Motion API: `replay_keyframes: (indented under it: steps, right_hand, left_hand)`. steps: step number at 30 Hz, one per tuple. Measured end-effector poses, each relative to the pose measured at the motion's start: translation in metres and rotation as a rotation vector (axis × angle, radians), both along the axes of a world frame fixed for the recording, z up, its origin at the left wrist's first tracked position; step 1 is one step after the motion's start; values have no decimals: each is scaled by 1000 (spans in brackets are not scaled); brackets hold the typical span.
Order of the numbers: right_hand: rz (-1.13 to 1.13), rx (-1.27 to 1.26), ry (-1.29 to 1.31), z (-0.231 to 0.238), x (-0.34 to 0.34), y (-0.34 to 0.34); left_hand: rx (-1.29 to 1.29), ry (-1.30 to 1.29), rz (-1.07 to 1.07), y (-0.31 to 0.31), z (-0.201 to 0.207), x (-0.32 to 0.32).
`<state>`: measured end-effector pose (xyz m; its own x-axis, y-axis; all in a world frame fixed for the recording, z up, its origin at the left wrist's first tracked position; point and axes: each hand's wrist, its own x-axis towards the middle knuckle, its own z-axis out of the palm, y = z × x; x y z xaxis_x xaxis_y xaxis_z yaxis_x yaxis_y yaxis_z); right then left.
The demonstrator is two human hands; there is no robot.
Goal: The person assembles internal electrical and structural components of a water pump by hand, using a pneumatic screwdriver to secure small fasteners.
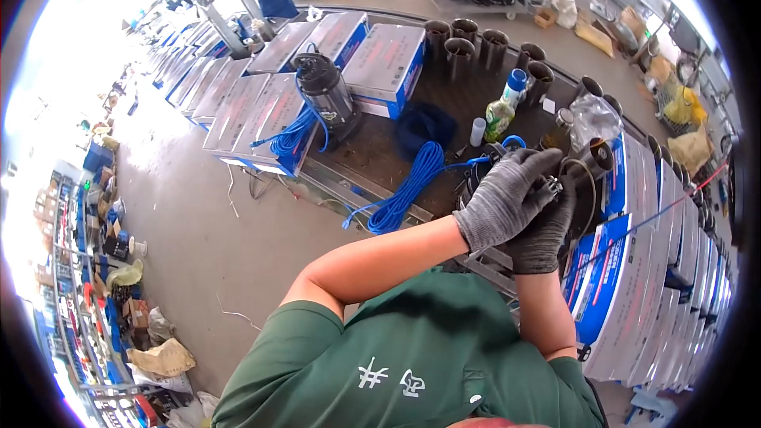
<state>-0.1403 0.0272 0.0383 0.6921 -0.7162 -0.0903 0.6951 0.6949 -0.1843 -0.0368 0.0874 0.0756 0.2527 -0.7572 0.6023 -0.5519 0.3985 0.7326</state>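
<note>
Right of the frame's centre, a small metal part (pixel 554 185) is grasped by the gloved left grip (pixel 503 200); whether it is also clasped by the right grip (pixel 542 236), just below, cannot be told. Blue cable (pixel 411 190) is coiled nearby, at centre.

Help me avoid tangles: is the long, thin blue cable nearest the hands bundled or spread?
Bundled: the blue cable lies in parallel loops, gathered into one narrow hank.

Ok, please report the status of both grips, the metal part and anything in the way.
Left grip and right grip gloved, together at small metal part; exact hold unclear. Coiled blue cable left of them, apparently not blocking.
</note>
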Motion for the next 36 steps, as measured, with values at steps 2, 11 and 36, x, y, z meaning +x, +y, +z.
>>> replay_keyframes:
  steps: [2, 11, 36]
  right_hand:
    - [-202, -32, 328, 57, 13, 27]
    - [-55, -431, 44, 25, 42, 2]
    - [-317, -902, 2119, -262, -172, 72]
  left_hand:
    - [-20, 46, -29, 13, -11, 9]
    - [764, 545, -389, 53, -54, 72]
    - [1231, -927, 464, 77, -359, 401]
